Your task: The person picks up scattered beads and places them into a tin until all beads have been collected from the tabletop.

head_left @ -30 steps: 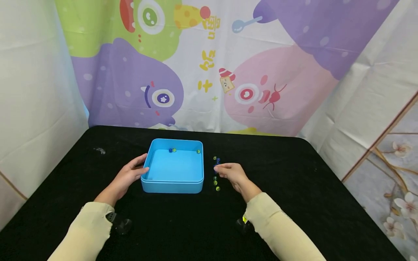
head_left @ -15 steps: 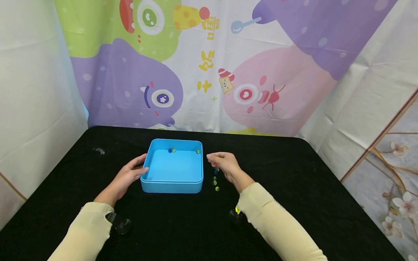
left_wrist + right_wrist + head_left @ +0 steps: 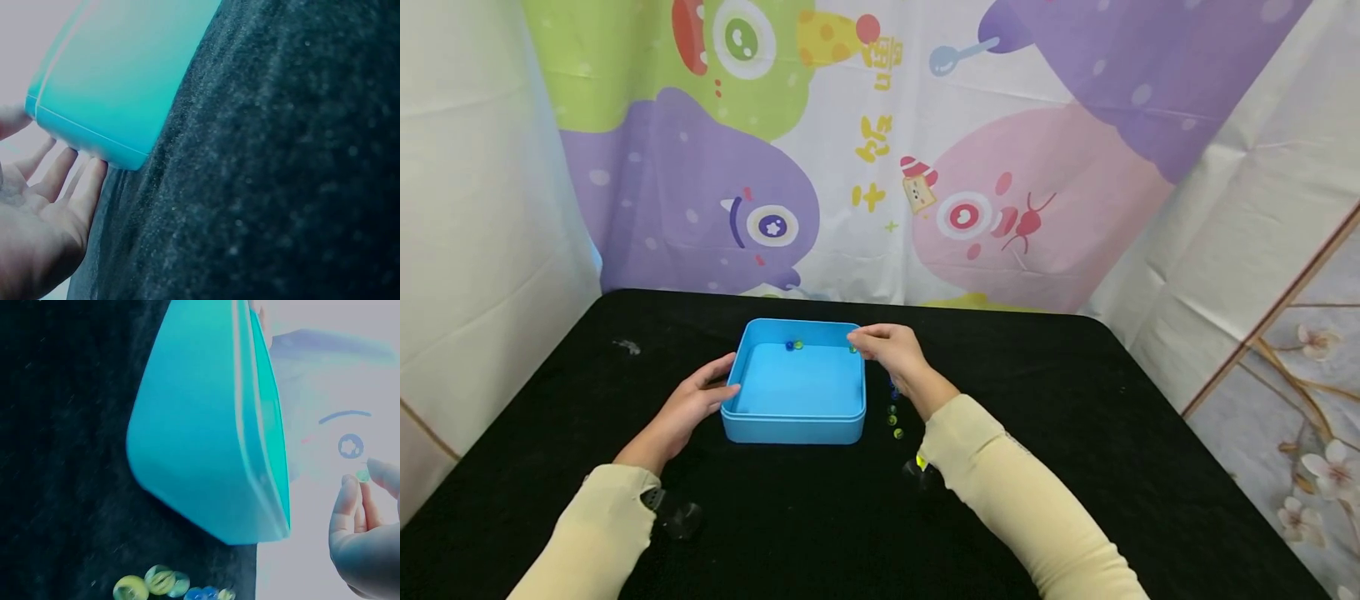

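Note:
A light blue square box [image 3: 793, 429] stands on the black-covered table. At its left side my left hand [image 3: 694, 402] holds the wall, the thumb over the rim and the fingers [image 3: 90, 184] against the outside. Over the box's right rim, my right hand [image 3: 895, 354] pinches a small greenish marble [image 3: 362, 475] between thumb and fingertips. Inside, by the back wall, lie a blue marble [image 3: 789, 346] and a yellow-green marble [image 3: 798, 345]; another green marble [image 3: 853, 350] sits near the back right corner, partly behind my fingertips.
Several loose marbles [image 3: 892, 420] form a row on the table just right of the box, partly under my right forearm. A patterned curtain [image 3: 865, 250] hangs behind the table's far edge. A small clear scrap [image 3: 627, 346] lies at the back left.
My right hand has picked up a marble from the row and moved left and away from me, to above the box's right rim. My left hand keeps its place.

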`<action>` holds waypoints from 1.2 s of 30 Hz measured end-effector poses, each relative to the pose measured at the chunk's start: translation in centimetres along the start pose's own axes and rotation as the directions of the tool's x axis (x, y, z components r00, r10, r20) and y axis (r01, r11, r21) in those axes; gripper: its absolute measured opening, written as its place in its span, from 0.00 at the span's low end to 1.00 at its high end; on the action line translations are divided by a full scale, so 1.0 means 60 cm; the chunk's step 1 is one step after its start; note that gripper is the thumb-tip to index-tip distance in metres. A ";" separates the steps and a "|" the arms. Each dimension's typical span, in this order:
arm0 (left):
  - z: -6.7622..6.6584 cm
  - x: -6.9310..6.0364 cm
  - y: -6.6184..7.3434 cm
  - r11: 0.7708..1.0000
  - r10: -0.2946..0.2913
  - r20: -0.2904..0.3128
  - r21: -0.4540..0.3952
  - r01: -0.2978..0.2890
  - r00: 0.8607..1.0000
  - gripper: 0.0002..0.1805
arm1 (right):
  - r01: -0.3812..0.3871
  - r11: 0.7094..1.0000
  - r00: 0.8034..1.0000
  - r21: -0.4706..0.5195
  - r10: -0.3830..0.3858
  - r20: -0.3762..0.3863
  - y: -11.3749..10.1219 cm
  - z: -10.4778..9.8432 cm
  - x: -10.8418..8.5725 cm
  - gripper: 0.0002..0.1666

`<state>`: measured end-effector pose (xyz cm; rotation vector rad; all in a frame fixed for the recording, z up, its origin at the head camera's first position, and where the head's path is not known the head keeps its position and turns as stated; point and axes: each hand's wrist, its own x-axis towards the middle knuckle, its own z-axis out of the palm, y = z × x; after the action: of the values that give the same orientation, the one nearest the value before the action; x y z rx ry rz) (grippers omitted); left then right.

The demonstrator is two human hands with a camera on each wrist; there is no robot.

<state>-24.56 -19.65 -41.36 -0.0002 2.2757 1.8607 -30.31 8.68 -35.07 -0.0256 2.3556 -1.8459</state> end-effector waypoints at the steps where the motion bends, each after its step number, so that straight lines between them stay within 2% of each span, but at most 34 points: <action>1: 0.000 0.000 0.001 1.000 0.000 0.000 -0.001 0.000 1.000 0.36 | 0.003 1.000 1.000 0.002 -0.003 0.004 -0.004 0.004 0.000 0.14; 11: -0.002 0.000 -0.002 1.000 -0.001 0.008 -0.009 0.001 1.000 0.37 | -0.009 1.000 1.000 -0.024 0.009 0.007 -0.029 0.044 0.001 0.12; 20: -0.002 0.001 -0.002 1.000 -0.004 0.012 -0.010 0.004 1.000 0.37 | 0.028 0.999 1.000 0.023 -0.028 0.005 -0.042 0.067 0.002 0.09; 30: 0.000 0.001 -0.001 1.000 -0.003 0.009 -0.014 0.003 1.000 0.36 | 0.036 0.995 0.998 0.088 -0.032 -0.052 -0.054 0.068 0.001 0.12; 36: 0.000 0.001 -0.002 1.000 -0.005 0.004 -0.009 0.005 1.000 0.36 | -0.013 0.997 0.996 0.072 0.019 -0.084 -0.046 0.056 0.001 0.12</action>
<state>-24.63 -19.67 -41.48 -0.0040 2.2628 1.8670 -30.17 4.73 -33.20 0.0805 2.3352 -1.9588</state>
